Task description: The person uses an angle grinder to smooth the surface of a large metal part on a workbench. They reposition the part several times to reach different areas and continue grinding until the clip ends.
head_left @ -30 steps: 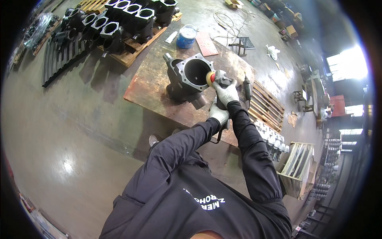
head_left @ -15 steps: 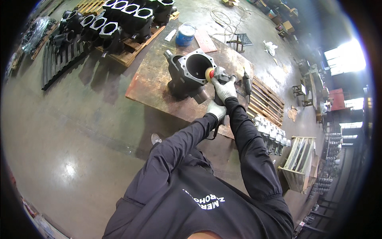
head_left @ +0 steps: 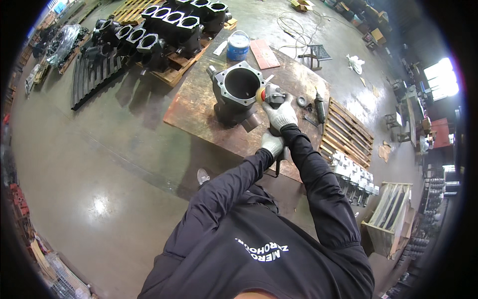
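Note:
A black cast metal housing (head_left: 225,105) stands upright on a worn brown worktable (head_left: 191,102), its wide round bore facing up inside a bolt-holed flange. At the right edge of that flange is the red and yellow disc of an angle grinder (head_left: 274,94); whether it touches the metal I cannot tell. My right hand (head_left: 282,114), in a white knit glove, is closed around the grinder's front body. Below it my left hand (head_left: 272,143), gloved alike, wraps the rear handle, where a dark cord hangs down. Fingers are partly hidden on both hands.
Behind the housing stand a blue bucket (head_left: 238,47) and a reddish flat board (head_left: 265,54). A second dark power tool (head_left: 319,107) lies at the table's right side, beside a wooden pallet (head_left: 348,132). More black castings (head_left: 174,32) fill a pallet at the far left.
The whole view has shifted, so the surroundings sit further right and slightly lower. Both hands keep their grip on the grinder, its disc still at the flange's right edge.

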Demonstrator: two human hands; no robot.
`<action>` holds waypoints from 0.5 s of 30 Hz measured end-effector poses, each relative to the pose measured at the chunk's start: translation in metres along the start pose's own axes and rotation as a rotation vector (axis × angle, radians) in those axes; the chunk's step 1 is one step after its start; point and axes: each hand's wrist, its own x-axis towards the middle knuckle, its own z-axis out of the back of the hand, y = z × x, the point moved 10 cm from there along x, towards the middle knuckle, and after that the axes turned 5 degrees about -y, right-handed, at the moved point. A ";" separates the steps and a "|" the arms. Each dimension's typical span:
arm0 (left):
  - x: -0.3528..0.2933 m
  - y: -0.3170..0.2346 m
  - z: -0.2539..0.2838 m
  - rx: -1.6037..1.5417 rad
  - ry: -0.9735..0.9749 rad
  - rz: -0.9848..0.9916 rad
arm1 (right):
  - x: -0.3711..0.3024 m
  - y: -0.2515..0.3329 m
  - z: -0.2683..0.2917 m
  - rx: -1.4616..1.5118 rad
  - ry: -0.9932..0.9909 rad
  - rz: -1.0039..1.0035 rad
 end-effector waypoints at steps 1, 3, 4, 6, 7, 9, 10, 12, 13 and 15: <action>-0.004 0.004 0.001 0.019 -0.054 -0.039 | -0.003 -0.005 -0.002 0.009 0.046 0.005; -0.007 0.007 -0.005 0.093 -0.122 -0.116 | -0.004 -0.010 0.005 0.050 0.060 0.040; -0.006 0.013 -0.010 0.036 -0.115 -0.075 | -0.002 -0.013 0.007 0.043 0.082 0.030; 0.002 0.017 -0.021 0.038 -0.081 -0.044 | 0.009 -0.011 0.016 0.021 0.075 0.079; 0.011 0.016 -0.025 0.084 -0.059 -0.030 | 0.014 -0.008 0.016 0.031 0.091 0.100; 0.026 0.017 -0.023 0.069 -0.117 -0.023 | 0.024 0.001 0.014 0.029 0.108 0.138; 0.033 0.019 -0.022 0.014 -0.133 -0.025 | 0.029 0.004 0.011 0.008 0.132 0.142; 0.044 0.022 -0.019 -0.089 -0.119 -0.106 | 0.032 0.011 0.004 -0.016 0.166 0.166; 0.050 0.026 -0.016 -0.163 -0.115 -0.118 | 0.033 0.016 0.001 -0.019 0.170 0.190; 0.062 0.030 -0.017 -0.348 -0.004 -0.138 | 0.031 0.024 -0.003 -0.054 0.162 0.200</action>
